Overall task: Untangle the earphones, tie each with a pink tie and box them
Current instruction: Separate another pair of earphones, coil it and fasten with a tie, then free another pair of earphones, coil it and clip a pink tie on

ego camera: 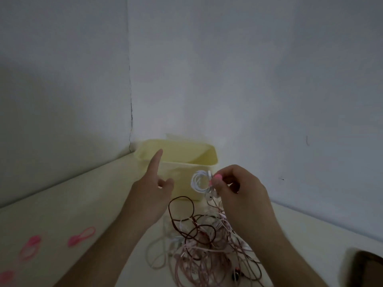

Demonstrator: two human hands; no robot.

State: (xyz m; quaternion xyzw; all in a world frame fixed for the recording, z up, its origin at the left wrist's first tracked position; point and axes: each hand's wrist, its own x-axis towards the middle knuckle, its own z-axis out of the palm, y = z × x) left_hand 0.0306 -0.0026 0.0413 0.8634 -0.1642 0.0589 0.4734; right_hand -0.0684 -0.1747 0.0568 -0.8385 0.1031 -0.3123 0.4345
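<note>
My right hand [242,189] pinches a coiled white earphone [199,181] bound with a pink tie [216,179], held in the air just in front of the pale yellow box [205,156]. Its earbuds dangle below my fingers. My left hand [151,189] hovers to the left of the coil, index finger pointing up over the box's near wall, holding nothing. A tangled heap of dark red, pink and white earphones [207,241] lies on the table beneath my hands. Spare pink ties [81,237] lie at the left.
The box stands in the corner where two grey walls meet. More pink ties [31,247] lie along the table's left side. A dark brown object [366,268] sits at the bottom right edge.
</note>
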